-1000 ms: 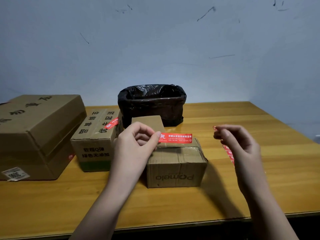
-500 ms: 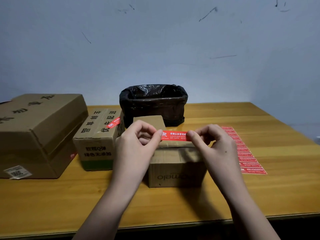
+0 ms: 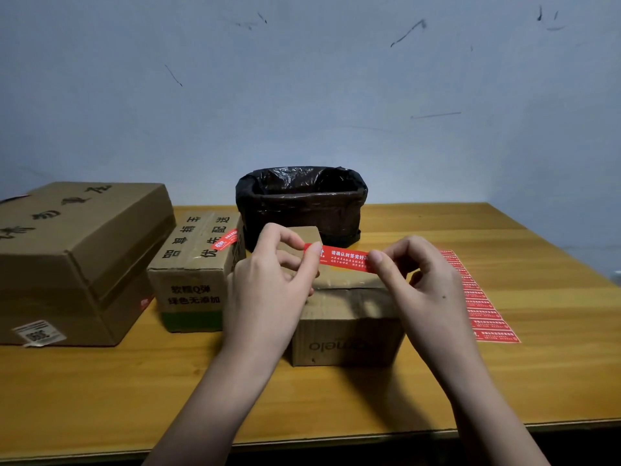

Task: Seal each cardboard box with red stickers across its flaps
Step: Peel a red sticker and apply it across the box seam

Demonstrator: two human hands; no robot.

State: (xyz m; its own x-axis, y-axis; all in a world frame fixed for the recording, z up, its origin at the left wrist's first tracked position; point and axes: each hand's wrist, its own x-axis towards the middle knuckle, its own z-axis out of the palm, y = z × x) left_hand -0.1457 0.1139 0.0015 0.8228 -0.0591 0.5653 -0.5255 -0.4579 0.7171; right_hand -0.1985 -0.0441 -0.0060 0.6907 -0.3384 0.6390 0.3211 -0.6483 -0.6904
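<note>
hidden: your left hand [image 3: 268, 297] covers the left side of the small brown cardboard box [image 3: 349, 324], so only "omelo" of its print shows, upside down. One flap [image 3: 302, 235] sticks up behind your fingers, mostly blocked.
cut off: the big flat brown cardboard box [image 3: 77, 260] runs off the left edge. The white label at its corner is too blurry to read.
hard to read: the white text on the red stickers is too small to make out.
boxes: three. Big one far left, medium brown cardboard box [image 3: 198, 274] just beside it with one red sticker [image 3: 225, 240] already across its top, small one in front of you.
sticker in hand: one long red rectangular sticker [image 3: 342, 258], held level just above the small box's top. Can't tell if it touches the cardboard.
fingers: left thumb and forefinger pinch its left end, your right hand [image 3: 426, 290] pinches the right end, other fingers curled.
sticker sheet: one strip of red stickers [image 3: 484, 307] flat on the wooden table [image 3: 537, 364], right of the small box.
bin: one bin lined with a black plastic bag [image 3: 302, 203] behind the boxes.
</note>
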